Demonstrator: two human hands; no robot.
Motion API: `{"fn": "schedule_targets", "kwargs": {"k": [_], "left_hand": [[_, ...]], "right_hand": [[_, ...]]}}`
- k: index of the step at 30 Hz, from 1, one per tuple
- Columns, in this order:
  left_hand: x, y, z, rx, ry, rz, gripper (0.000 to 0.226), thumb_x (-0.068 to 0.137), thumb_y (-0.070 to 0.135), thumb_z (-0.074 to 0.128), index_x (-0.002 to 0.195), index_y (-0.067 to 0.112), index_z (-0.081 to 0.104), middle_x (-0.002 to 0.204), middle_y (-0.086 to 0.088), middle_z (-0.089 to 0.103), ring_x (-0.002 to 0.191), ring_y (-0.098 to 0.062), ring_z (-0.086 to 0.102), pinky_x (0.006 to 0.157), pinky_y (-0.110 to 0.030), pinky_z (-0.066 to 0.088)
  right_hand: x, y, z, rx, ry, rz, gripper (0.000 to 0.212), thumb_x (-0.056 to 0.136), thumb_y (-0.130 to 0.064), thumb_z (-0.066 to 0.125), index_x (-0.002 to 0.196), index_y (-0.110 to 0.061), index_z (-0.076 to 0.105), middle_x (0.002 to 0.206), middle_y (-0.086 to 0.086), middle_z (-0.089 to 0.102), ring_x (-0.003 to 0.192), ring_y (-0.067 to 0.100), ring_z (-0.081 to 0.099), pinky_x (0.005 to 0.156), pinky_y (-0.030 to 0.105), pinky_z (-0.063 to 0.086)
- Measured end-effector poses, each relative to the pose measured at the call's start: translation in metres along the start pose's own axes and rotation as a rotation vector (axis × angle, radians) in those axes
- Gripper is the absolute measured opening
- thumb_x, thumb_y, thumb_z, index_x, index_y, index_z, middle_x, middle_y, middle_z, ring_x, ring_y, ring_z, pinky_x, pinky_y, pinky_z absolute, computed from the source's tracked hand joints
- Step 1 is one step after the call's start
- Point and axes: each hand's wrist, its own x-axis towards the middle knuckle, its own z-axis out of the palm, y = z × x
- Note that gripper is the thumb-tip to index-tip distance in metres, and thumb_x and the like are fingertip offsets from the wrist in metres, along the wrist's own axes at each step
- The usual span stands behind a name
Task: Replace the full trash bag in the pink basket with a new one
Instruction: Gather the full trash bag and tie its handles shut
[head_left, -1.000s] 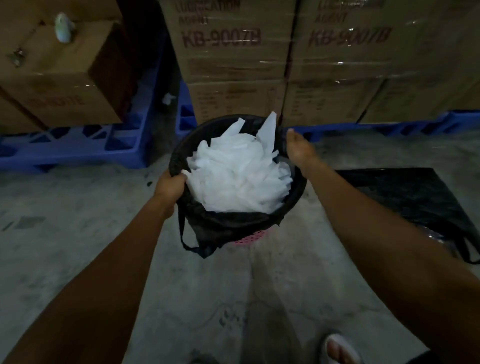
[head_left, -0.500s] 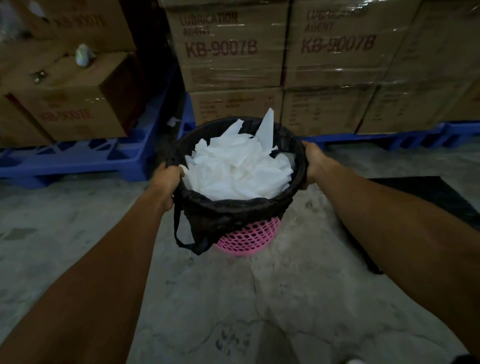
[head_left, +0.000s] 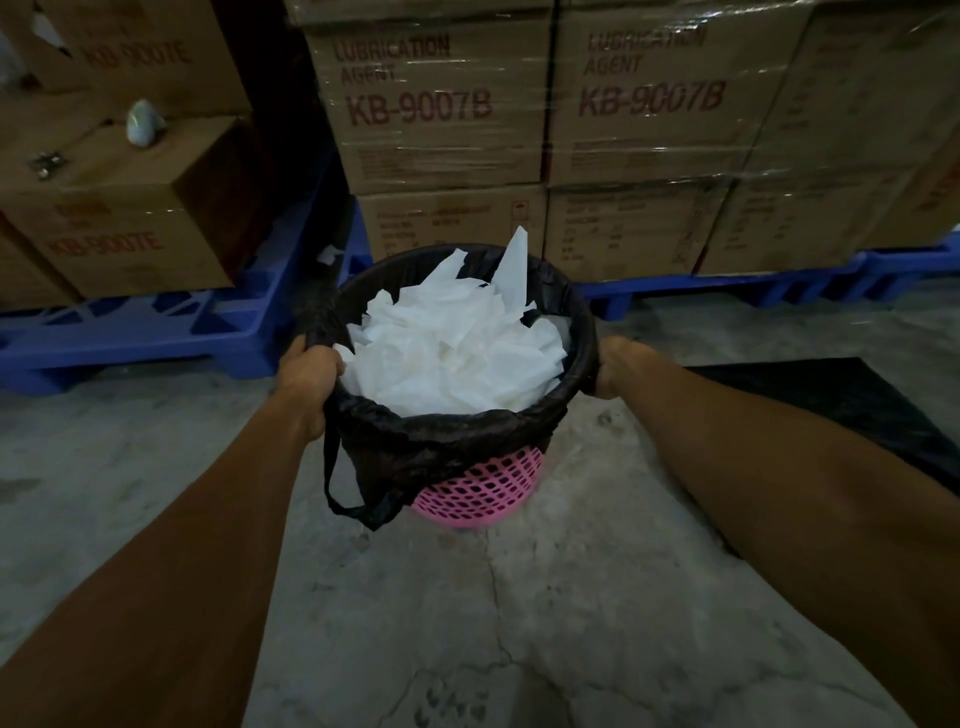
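Both grips are clenched on the black trash bag (head_left: 415, 447): left hand (head_left: 306, 384) and right hand (head_left: 615, 364) flank the pink basket (head_left: 478, 493), white paper (head_left: 457, 353) heaped between them.

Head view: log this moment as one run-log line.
left hand: gripping black plastic trash bag rim | right hand: gripping opposite rim | pink mesh basket: on floor

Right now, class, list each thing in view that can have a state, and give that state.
Pink basket: upright, lined.
Black trash bag: open, full, folded over the rim.
White paper: heaped above the rim.
Left hand: gripping the bag's edge.
Right hand: gripping the bag's edge.
Spare black bag: flat on the floor.
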Motion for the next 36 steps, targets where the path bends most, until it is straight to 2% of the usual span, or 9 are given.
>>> {"fn": "schedule_targets", "kwargs": {"k": [3, 5, 8, 16, 20, 23, 28, 32, 36], "left_hand": [[-0.001, 0.000, -0.001, 0.013, -0.002, -0.001, 0.069, 0.080, -0.001, 0.045, 0.143, 0.027, 0.041, 0.130, -0.015, 0.050, 0.109, -0.034, 0.052, 0.087, -0.047, 0.051], [-0.001, 0.001, -0.002, 0.011, -0.001, -0.003, 0.070, 0.077, -0.001, 0.045, 0.141, 0.027, 0.043, 0.129, -0.016, 0.050, 0.108, -0.034, 0.053, 0.085, -0.046, 0.051], [-0.003, 0.002, -0.001, 0.007, 0.002, 0.002, 0.067, 0.075, -0.002, 0.045, 0.136, 0.025, 0.047, 0.125, -0.016, 0.052, 0.107, -0.035, 0.054, 0.088, -0.048, 0.053], [-0.009, 0.004, -0.002, 0.044, -0.005, -0.001, 0.069, 0.076, -0.003, 0.046, 0.138, 0.027, 0.045, 0.123, -0.016, 0.051, 0.105, -0.034, 0.053, 0.095, -0.056, 0.049], [-0.013, 0.007, 0.001, 0.039, -0.079, 0.026, 0.070, 0.075, -0.003, 0.045, 0.135, 0.032, 0.048, 0.110, -0.012, 0.055, 0.102, -0.034, 0.056, 0.096, -0.054, 0.050], [-0.016, 0.009, 0.005, 0.044, -0.119, 0.050, 0.067, 0.074, -0.005, 0.044, 0.131, 0.030, 0.051, 0.108, -0.010, 0.058, 0.095, -0.032, 0.056, 0.090, -0.051, 0.051], [-0.014, 0.013, 0.002, 0.069, -0.176, 0.058, 0.073, 0.071, -0.007, 0.044, 0.133, 0.031, 0.052, 0.106, -0.008, 0.060, 0.097, -0.030, 0.056, 0.087, -0.047, 0.052], [-0.011, 0.012, 0.002, 0.037, -0.186, 0.065, 0.077, 0.067, -0.009, 0.043, 0.132, 0.030, 0.054, 0.111, -0.011, 0.061, 0.098, -0.030, 0.058, 0.083, -0.044, 0.054], [-0.017, 0.012, -0.002, 0.017, -0.214, 0.084, 0.069, 0.068, -0.014, 0.040, 0.120, 0.029, 0.059, 0.099, -0.011, 0.063, 0.085, -0.028, 0.059, 0.067, -0.035, 0.052]], "right_hand": [[0.000, -0.005, -0.005, 0.066, 0.051, 0.019, 0.020, 0.095, -0.019, 0.055, 0.087, -0.005, 0.068, 0.079, 0.011, 0.068, 0.060, 0.021, 0.067, 0.040, 0.025, 0.055], [0.005, -0.019, -0.006, 0.087, 0.046, -0.044, 0.027, 0.098, -0.018, 0.047, 0.105, -0.003, 0.067, 0.107, 0.016, 0.070, 0.088, 0.028, 0.069, 0.070, 0.036, 0.061], [-0.002, -0.047, -0.001, 0.127, 0.065, -0.244, 0.038, 0.100, -0.014, 0.037, 0.132, -0.005, 0.055, 0.135, 0.017, 0.058, 0.120, 0.034, 0.058, 0.103, 0.045, 0.047], [-0.053, -0.053, 0.015, -0.073, 0.171, -0.659, 0.051, 0.086, 0.007, 0.027, 0.096, -0.020, 0.069, 0.111, 0.007, 0.067, 0.103, 0.027, 0.063, 0.095, 0.041, 0.054], [-0.056, -0.064, 0.003, -0.269, 0.268, -0.537, 0.039, 0.098, -0.016, 0.032, 0.121, -0.007, 0.061, 0.128, 0.013, 0.059, 0.116, 0.033, 0.056, 0.100, 0.039, 0.047], [-0.057, -0.070, 0.000, -0.404, 0.226, -0.372, 0.060, 0.096, -0.050, 0.036, 0.132, -0.006, 0.054, 0.135, 0.014, 0.055, 0.118, 0.036, 0.055, 0.103, 0.043, 0.046], [-0.057, -0.072, -0.002, -0.433, 0.151, -0.382, 0.042, 0.099, -0.027, 0.046, 0.131, -0.002, 0.055, 0.137, 0.015, 0.056, 0.125, 0.030, 0.054, 0.097, 0.032, 0.046], [-0.046, -0.072, -0.009, -0.183, 0.069, -0.164, 0.035, 0.098, -0.032, 0.049, 0.093, -0.003, 0.068, 0.104, 0.014, 0.071, 0.081, 0.029, 0.064, 0.086, 0.040, 0.054], [-0.042, -0.065, -0.021, -0.147, 0.005, -0.069, 0.037, 0.093, -0.037, 0.052, 0.093, -0.006, 0.072, 0.071, 0.012, 0.075, 0.077, 0.027, 0.067, 0.071, 0.036, 0.056]]}}
